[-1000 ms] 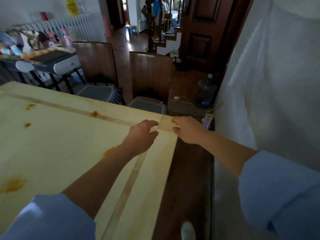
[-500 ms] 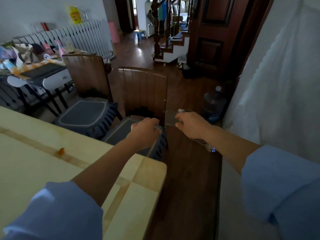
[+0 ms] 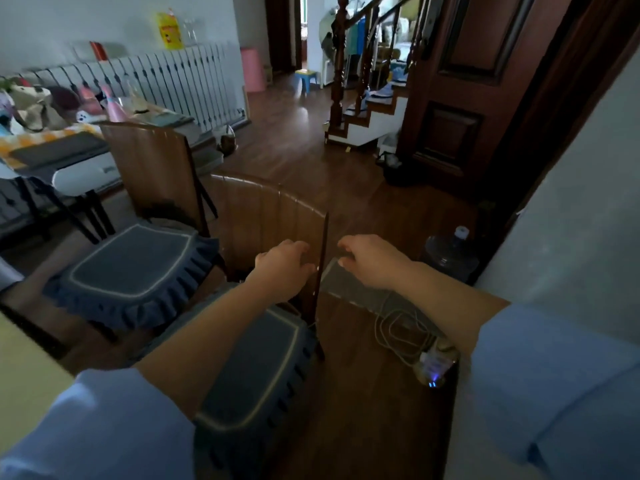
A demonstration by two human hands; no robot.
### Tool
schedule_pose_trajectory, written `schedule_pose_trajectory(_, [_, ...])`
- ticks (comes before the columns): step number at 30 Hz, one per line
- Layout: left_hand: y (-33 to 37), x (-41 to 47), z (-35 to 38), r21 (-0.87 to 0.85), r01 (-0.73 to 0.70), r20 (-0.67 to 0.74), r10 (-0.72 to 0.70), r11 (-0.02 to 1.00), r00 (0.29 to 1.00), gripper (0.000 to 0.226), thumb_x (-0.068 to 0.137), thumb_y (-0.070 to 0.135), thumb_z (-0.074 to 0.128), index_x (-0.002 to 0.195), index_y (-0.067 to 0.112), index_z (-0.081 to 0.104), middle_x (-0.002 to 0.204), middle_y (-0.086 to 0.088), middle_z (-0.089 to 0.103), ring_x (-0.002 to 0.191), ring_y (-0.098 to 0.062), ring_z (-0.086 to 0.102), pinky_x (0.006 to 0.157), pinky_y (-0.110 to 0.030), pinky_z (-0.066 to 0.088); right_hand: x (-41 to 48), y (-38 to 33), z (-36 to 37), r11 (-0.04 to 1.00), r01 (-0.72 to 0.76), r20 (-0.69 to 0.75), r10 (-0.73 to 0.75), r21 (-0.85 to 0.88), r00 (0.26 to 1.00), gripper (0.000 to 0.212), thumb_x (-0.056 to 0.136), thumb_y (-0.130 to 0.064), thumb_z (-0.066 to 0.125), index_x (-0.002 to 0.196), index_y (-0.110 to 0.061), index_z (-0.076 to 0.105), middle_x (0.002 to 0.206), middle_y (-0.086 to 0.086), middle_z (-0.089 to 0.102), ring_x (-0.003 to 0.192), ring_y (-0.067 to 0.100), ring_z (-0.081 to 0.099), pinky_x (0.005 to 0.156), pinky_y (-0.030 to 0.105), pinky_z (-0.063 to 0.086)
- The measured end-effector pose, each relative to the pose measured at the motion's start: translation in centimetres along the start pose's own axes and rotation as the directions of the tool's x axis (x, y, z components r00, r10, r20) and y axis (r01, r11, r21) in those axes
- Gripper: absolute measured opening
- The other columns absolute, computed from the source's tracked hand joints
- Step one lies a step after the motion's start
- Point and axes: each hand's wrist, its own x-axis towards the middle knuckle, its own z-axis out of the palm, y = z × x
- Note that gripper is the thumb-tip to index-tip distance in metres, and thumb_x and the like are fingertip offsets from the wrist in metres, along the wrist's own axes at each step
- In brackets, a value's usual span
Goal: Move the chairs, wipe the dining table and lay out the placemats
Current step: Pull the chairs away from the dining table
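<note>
A dark brown plank floor (image 3: 294, 140) fills most of the dim room, with a white slatted radiator screen (image 3: 180, 81) along the far wall and a white-and-brown staircase (image 3: 367, 112) at the back. Two brown wooden chairs stand side by side near the pale cream dining table corner (image 3: 24, 372), visible only at the lower left edge. The nearer curved-back wooden chair (image 3: 263, 213), with a blue-grey ruffled seat cushion (image 3: 256, 375), sits directly in front of the person; the farther wooden chair (image 3: 152, 168), with a matching blue ruffled cushion (image 3: 131, 268), stands just beside it to the left. Both arms in light blue sleeves (image 3: 554, 382) reach forward. The left hand (image 3: 282, 268) hangs in front of the nearer chair's backrest with fingers curled; whether it grips the wood cannot be told. The right hand (image 3: 370, 261) hovers just right of the backrest's edge, fingers loosely bent, holding nothing visible. A dark plastic water jug (image 3: 450, 254) stands by the wall, and a coiled white cable (image 3: 401, 334) lies on the floor beneath the right forearm.
</note>
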Motion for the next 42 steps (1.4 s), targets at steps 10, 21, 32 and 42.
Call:
schedule_pose_trajectory(10, [1.5,16.3,-1.7,-0.084,0.18,-0.105,-0.189,0.98,0.976,0.033,0.09,0.032,0.052,0.121,0.023,0.051,0.125,-0.004,0.051,0.108,-0.022,0.053,0.095,-0.042,0.044,16.5,8.3,-5.1,0.991,0.134,0.084,-0.131,-0.031,0.988,0.046,0.096,-0.031,0.048,0.138,-0.014,0.042,0.139,0.008,0.048,0.125,0.026,0.047,0.097,0.035,0.042])
schedule_pose_trajectory(21, [1.7,26.7,-1.1,-0.326,0.586,-0.152,-0.653,0.742,0.742,0.043,0.09,0.032,0.054,0.125,0.01,0.045,0.118,-0.01,0.057,0.101,-0.022,0.058,0.079,-0.032,0.048,33.0,11.9,-7.2,0.871,0.49,0.302,-0.456,-0.043,0.837,0.056,0.093,-0.032,0.054,0.145,-0.025,0.032,0.152,-0.002,0.033,0.138,0.02,0.035,0.106,0.035,0.035])
schedule_pose_trajectory(32, [-6.9,33.6,-3.0,-0.405,0.724,-0.106,-0.815,0.559,0.57,0.046,0.088,0.032,0.055,0.122,0.003,0.045,0.117,-0.017,0.059,0.106,-0.032,0.057,0.091,-0.041,0.047,46.7,3.9,-3.4,0.632,0.775,0.505,-0.669,0.0,0.545,0.056,0.092,-0.006,0.049,0.143,-0.026,0.036,0.151,-0.003,0.034,0.135,0.022,0.038,0.103,0.033,0.036])
schedule_pose_trajectory(42, [-10.3,33.7,-2.9,-0.575,0.7,-0.082,-0.88,0.425,0.467,0.044,0.081,0.039,0.062,0.117,0.016,0.052,0.109,-0.004,0.064,0.096,-0.02,0.062,0.081,-0.029,0.049,52.7,-3.6,0.0,0.107,0.981,0.754,-0.628,-0.164,0.195,0.064,0.089,-0.005,0.055,0.144,-0.031,0.034,0.158,-0.002,0.017,0.147,0.026,0.007,0.116,0.047,0.021])
